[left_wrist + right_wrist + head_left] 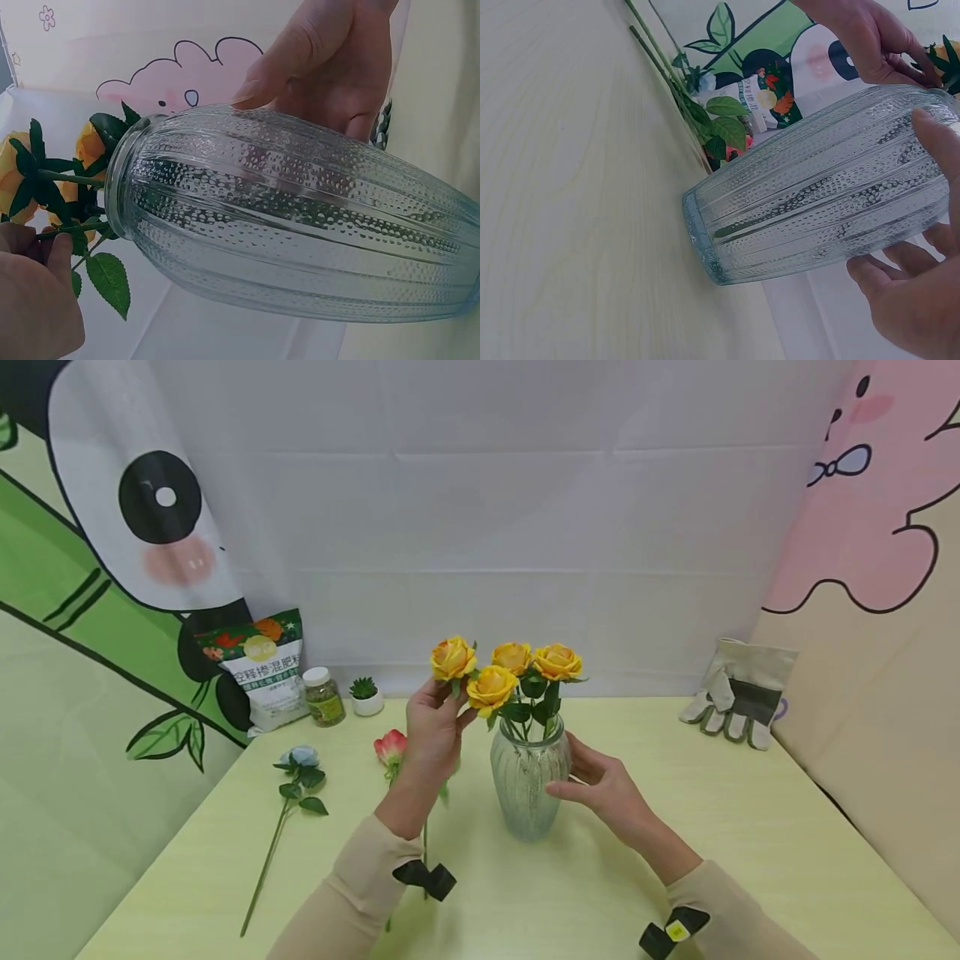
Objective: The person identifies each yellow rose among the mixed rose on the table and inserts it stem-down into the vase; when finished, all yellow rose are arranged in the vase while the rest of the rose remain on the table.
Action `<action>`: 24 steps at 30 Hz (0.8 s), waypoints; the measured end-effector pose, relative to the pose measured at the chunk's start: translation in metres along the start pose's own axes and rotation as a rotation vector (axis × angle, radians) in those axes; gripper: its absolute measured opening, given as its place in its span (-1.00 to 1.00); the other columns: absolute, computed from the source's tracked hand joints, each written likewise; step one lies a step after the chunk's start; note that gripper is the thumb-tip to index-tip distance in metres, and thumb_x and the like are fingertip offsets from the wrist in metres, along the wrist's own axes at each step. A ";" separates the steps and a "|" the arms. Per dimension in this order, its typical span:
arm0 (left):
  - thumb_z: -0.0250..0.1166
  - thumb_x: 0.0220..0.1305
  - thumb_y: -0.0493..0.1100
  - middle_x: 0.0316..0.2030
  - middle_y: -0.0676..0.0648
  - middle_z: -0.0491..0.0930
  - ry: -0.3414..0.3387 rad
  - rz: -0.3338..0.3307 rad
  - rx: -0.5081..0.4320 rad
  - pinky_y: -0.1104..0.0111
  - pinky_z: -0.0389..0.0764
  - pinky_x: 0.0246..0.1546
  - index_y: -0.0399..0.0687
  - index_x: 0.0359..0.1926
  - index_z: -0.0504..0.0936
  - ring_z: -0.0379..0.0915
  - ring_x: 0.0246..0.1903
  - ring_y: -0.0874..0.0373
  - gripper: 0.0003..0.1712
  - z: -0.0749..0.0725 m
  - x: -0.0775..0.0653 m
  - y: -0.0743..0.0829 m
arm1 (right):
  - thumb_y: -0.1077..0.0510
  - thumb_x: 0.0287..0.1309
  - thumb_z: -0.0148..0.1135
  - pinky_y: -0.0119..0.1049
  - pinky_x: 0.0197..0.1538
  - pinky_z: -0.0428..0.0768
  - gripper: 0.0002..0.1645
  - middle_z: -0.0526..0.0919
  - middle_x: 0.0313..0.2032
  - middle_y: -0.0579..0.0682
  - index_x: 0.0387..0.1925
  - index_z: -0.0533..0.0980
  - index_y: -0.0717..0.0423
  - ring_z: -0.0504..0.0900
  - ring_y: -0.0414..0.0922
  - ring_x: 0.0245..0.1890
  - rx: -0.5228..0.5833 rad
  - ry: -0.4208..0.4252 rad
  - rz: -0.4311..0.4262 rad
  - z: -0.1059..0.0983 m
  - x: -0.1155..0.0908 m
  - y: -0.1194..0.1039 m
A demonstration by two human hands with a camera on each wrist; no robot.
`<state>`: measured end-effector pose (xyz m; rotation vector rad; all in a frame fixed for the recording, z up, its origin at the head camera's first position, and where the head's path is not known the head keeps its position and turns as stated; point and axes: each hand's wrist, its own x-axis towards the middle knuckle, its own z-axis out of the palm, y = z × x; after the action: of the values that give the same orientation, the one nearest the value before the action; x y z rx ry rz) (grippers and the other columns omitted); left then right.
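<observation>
A ribbed, pale blue-green glass vase [529,789] stands upright, with several yellow roses [557,662] at its mouth. My left hand [433,731] is at the vase's upper left, its thumb and fingers pinching the stem of the leftmost yellow rose [453,658] just under the bloom. In the left wrist view a green leaf [109,283] hangs below that pinch. My right hand [611,793] holds the vase's right side, thumb in front and fingers behind. Through the glass in the right wrist view, a dark green stem [739,226] reaches down near the base.
On the table [637,877], a pale blue rose [300,756] lies at left. A pink-red flower [391,748] lies partly behind my left arm. Along the back stand a fertilizer bag [270,681], a lidded jar [324,700] and a potted succulent [366,697]. Work gloves [738,702] lean at back right.
</observation>
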<state>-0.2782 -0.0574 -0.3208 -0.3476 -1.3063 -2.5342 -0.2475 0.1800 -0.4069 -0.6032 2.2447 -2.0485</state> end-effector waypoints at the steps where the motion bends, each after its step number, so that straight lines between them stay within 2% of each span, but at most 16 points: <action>1: 0.15 0.40 -0.47 -0.16 -0.08 0.60 -0.010 0.006 0.017 0.39 0.72 -0.28 -0.43 0.20 0.51 0.62 -0.26 0.18 -0.63 0.000 0.000 -0.001 | 0.16 0.18 0.44 -0.09 0.30 0.45 0.02 0.24 0.46 0.11 0.54 0.09 0.12 0.27 0.14 0.42 0.000 -0.001 0.000 0.000 0.000 0.000; 9: 0.13 0.43 -0.46 -0.07 -0.15 0.59 -0.075 0.042 0.065 0.33 0.71 -0.17 -0.46 0.25 0.46 0.64 -0.14 0.14 -0.60 0.002 0.002 -0.004 | 0.16 0.19 0.44 -0.10 0.30 0.45 0.02 0.22 0.47 0.10 0.54 0.08 0.12 0.27 0.13 0.42 -0.004 -0.003 0.001 0.000 -0.001 0.000; 18: 0.07 0.34 -0.58 -0.07 -0.16 0.54 -0.151 0.032 0.151 0.43 0.68 -0.18 -0.51 0.30 0.38 0.56 -0.13 0.19 -0.50 0.007 0.000 -0.007 | 0.16 0.18 0.44 -0.15 0.27 0.48 0.03 0.22 0.47 0.10 0.54 0.08 0.11 0.28 0.12 0.41 0.007 -0.006 -0.004 -0.001 0.000 0.001; 24: 0.07 0.33 -0.59 -0.02 -0.21 0.52 -0.229 0.066 0.176 0.45 0.66 -0.12 -0.51 0.32 0.34 0.52 -0.07 0.17 -0.47 0.007 0.001 -0.011 | 0.15 0.20 0.43 -0.13 0.28 0.48 0.02 0.21 0.47 0.11 0.54 0.07 0.13 0.27 0.14 0.41 -0.005 -0.009 -0.012 -0.001 -0.001 0.001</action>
<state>-0.2822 -0.0456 -0.3250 -0.6471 -1.5597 -2.3578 -0.2473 0.1811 -0.4077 -0.6272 2.2470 -2.0425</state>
